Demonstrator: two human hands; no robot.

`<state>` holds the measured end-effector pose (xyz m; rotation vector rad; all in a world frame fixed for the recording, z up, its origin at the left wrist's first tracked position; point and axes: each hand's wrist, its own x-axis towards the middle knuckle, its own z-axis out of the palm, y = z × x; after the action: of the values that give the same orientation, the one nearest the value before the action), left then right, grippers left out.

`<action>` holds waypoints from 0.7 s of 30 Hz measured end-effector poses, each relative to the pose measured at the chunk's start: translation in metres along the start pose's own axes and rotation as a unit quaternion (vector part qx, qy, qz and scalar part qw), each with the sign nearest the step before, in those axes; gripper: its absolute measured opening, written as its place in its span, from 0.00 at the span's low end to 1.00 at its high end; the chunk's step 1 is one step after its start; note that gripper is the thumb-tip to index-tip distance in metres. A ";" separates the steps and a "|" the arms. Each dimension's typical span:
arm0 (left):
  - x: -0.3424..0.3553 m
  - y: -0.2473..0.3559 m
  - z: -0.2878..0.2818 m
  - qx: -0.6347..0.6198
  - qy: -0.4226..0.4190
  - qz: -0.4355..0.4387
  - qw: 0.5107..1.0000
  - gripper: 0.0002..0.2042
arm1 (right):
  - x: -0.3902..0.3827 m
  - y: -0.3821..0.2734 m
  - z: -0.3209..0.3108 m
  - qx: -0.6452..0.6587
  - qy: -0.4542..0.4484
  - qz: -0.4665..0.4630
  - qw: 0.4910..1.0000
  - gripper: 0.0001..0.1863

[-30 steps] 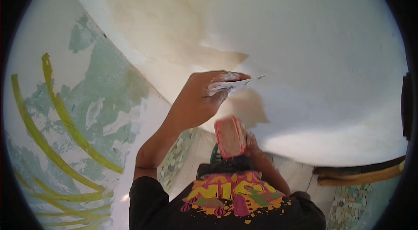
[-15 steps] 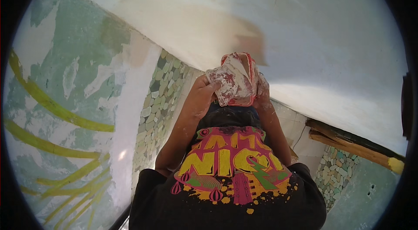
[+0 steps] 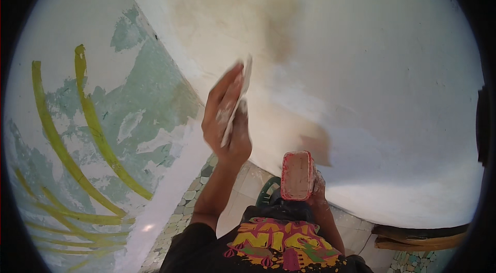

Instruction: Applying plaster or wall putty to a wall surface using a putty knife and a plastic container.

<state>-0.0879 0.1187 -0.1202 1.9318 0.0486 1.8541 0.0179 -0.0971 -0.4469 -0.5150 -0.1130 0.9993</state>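
Left hand [image 3: 227, 124] pinches thin spreader [image 3: 247, 74], edge-on, long axis up and slightly right; can't tell if it touches white wall [image 3: 372, 87]. Right hand [image 3: 319, 188] clasps red-rimmed rectangular tub [image 3: 285, 176], below-right of left hand.

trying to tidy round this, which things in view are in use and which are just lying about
In use:
thin, flat, whitish scraper, in the left hand
red-rimmed rectangular tub, in the right hand
pinkish-beige paste inside it

Lying about, it seems:
long brown wooden piece, lower right
dark green curved object, partly hidden
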 end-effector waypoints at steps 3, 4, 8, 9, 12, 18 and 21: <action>0.046 -0.020 0.027 0.019 -0.031 0.107 0.994 0.22 | 0.005 -0.007 0.023 0.015 0.047 0.038 0.998 0.21; 0.058 -0.028 0.036 0.040 -0.043 0.134 0.989 0.26 | 0.005 -0.007 0.026 0.017 0.046 0.039 0.998 0.21; 0.066 -0.053 0.063 0.160 -0.102 0.121 0.974 0.36 | 0.007 -0.003 0.034 0.032 0.078 0.054 0.995 0.22; 0.063 -0.057 0.072 0.195 -0.127 0.101 0.967 0.39 | 0.008 -0.003 0.033 0.035 0.088 0.057 0.994 0.22; 0.050 -0.061 0.083 0.212 -0.097 0.099 0.967 0.32 | 0.008 0.004 0.009 0.024 0.087 0.068 0.994 0.22; 0.014 -0.058 0.086 0.244 -0.091 0.104 0.960 0.26 | 0.011 0.015 -0.018 0.038 0.046 0.051 0.997 0.21; -0.021 -0.050 0.076 0.261 -0.119 0.070 0.955 0.25 | 0.015 0.011 0.004 0.043 0.047 0.080 0.995 0.21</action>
<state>-0.0032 0.1334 -0.1562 2.5665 0.3660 1.8065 0.0165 -0.0781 -0.4507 -0.4976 0.0558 1.1287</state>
